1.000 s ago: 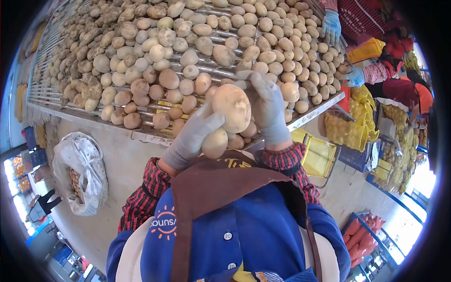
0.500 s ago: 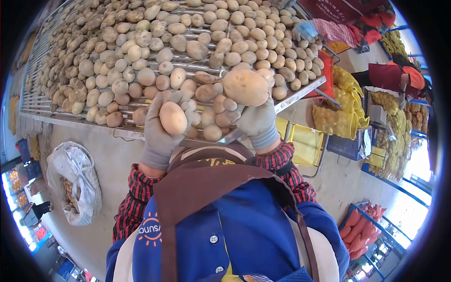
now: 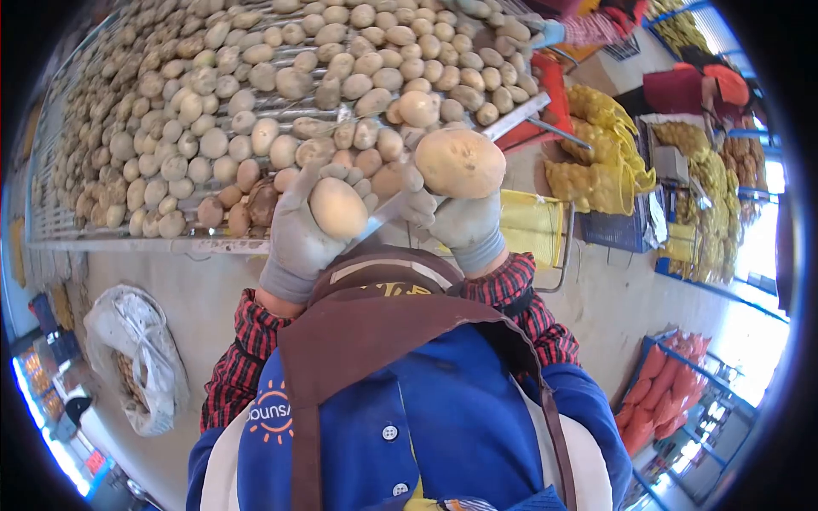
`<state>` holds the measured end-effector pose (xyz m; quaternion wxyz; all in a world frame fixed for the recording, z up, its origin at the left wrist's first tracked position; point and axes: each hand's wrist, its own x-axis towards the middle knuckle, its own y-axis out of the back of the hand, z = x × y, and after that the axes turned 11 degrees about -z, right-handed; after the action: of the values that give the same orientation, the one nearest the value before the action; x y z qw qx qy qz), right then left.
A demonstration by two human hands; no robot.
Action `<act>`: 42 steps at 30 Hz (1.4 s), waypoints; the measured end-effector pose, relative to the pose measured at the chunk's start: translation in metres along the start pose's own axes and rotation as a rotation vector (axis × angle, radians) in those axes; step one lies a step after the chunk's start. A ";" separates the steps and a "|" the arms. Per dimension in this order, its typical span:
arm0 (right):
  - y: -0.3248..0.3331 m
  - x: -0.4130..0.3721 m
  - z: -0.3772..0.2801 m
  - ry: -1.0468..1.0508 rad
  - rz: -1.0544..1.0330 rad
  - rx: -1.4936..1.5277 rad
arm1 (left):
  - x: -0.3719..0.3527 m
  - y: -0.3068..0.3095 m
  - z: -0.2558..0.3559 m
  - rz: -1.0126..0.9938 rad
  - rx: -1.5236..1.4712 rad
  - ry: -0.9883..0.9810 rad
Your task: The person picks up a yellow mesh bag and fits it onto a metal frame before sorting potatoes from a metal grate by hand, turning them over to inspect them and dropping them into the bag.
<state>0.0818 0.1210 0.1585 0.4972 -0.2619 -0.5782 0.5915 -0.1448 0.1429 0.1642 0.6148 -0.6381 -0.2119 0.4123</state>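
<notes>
Grey-gloved, the left hand [image 3: 300,226] is half curled around a small potato [image 3: 339,209] and the right hand [image 3: 463,220] half curled, holding a big potato [image 3: 462,163], both by the edge of a metal table [image 3: 223,246] with many more potatoes [image 3: 214,143].

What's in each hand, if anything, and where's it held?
Left hand: a small potato, held from its underside. Right hand: a larger potato, held at its near side; underside hidden.

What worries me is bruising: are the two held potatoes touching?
Apart. The head view shows a gap between the smaller potato in the left hand and the larger potato in the right hand.
</notes>
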 end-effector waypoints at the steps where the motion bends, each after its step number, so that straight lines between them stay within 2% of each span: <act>1: -0.018 -0.001 0.002 0.105 0.253 -0.097 | 0.003 0.000 -0.003 -0.041 0.039 0.051; 2: -0.029 -0.004 0.003 0.214 0.507 -0.188 | 0.008 0.000 -0.008 -0.055 0.048 0.079; 4: -0.034 -0.016 0.000 0.228 0.414 -0.222 | 0.016 -0.002 -0.020 -0.157 0.075 0.100; 6: -0.037 -0.024 -0.003 0.207 0.331 -0.260 | 0.015 -0.009 -0.030 -0.150 0.142 0.125; 8: -0.040 -0.029 -0.006 0.204 0.327 -0.289 | 0.011 -0.030 -0.036 -0.096 0.876 0.109; 9: -0.036 -0.033 -0.009 0.187 0.289 -0.340 | 0.014 -0.040 -0.041 -0.098 0.886 0.117; 11: -0.031 -0.039 -0.012 0.174 0.250 -0.382 | 0.026 -0.059 -0.054 -0.155 1.420 0.009; 12: -0.030 -0.041 -0.015 0.212 0.331 -0.369 | 0.030 -0.068 -0.056 -0.153 1.424 0.015; 14: -0.025 -0.043 -0.016 0.243 0.418 -0.354 | 0.035 -0.080 -0.059 -0.370 2.044 -0.272; 16: -0.012 -0.044 -0.017 0.270 0.600 -0.546 | 0.040 -0.080 -0.058 -0.370 2.071 -0.205; 17: -0.003 -0.048 -0.018 0.267 0.596 -0.549 | 0.042 -0.080 -0.058 -0.384 2.099 -0.132; 18: 0.003 -0.055 -0.023 0.150 0.408 -0.411 | 0.043 -0.077 -0.057 -0.406 2.097 -0.144; 19: 0.000 -0.063 -0.032 0.040 0.218 -0.296 | 0.045 -0.071 -0.055 -0.392 1.746 -0.005; 21: -0.011 -0.073 -0.026 0.140 0.377 -0.405 | 0.052 -0.055 -0.055 -0.270 1.272 0.148; 22: -0.016 -0.079 -0.032 0.105 0.197 -0.175 | 0.049 -0.044 -0.056 -0.149 1.154 0.172; 24: -0.013 -0.094 -0.043 0.301 0.344 -0.339 | 0.043 -0.040 -0.060 0.054 0.689 0.235; 25: -0.010 -0.108 -0.054 0.255 0.142 -0.345 | 0.040 -0.036 -0.062 0.039 0.565 0.224; 26: -0.006 -0.119 -0.063 0.272 0.115 -0.373 | 0.037 -0.032 -0.062 0.029 0.437 0.213; 28: 0.005 -0.139 -0.074 0.425 0.338 -0.530 | 0.027 -0.019 -0.058 0.046 0.409 0.168; 29: 0.006 -0.147 -0.077 0.459 0.421 -0.474 | 0.021 0.005 -0.050 -0.032 0.714 0.129; 31: 0.028 -0.170 -0.086 0.544 0.643 -0.446 | 0.013 0.004 -0.045 -0.219 1.370 -0.039; 32: 0.044 -0.182 -0.092 0.601 0.784 -0.474 | 0.005 -0.016 -0.047 -0.330 1.717 -0.171; 33: 0.045 -0.190 -0.094 0.611 0.767 -0.489 | 0.006 -0.008 -0.043 -0.351 1.717 -0.187; 34: 0.045 -0.197 -0.099 0.713 0.919 -0.577 | 0.005 0.007 -0.036 -0.180 1.500 -0.076; 35: 0.040 -0.200 -0.112 0.817 1.070 -0.665 | 0.010 0.021 -0.028 -0.109 1.388 -0.026; 37: -0.005 -0.189 -0.143 1.170 0.925 -0.888 | 0.018 0.051 -0.010 0.078 1.142 0.057; 39: -0.081 -0.169 -0.167 1.429 0.698 -1.224 | 0.024 0.029 -0.013 0.200 0.965 0.062; 40: -0.130 -0.147 -0.166 1.645 0.663 -1.331 | 0.028 0.017 -0.014 0.262 0.874 0.055; 41: -0.163 -0.131 -0.169 1.867 0.614 -1.434 | 0.031 -0.009 -0.017 0.307 0.594 0.128; 42: -0.170 -0.133 -0.183 2.099 0.593 -1.660 | 0.039 -0.024 -0.020 0.344 0.310 0.200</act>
<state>0.3416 0.0520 0.2483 0.2520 -0.9136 -0.0373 -0.3168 -0.1015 0.1647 0.1751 0.6441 -0.6003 0.0274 0.4734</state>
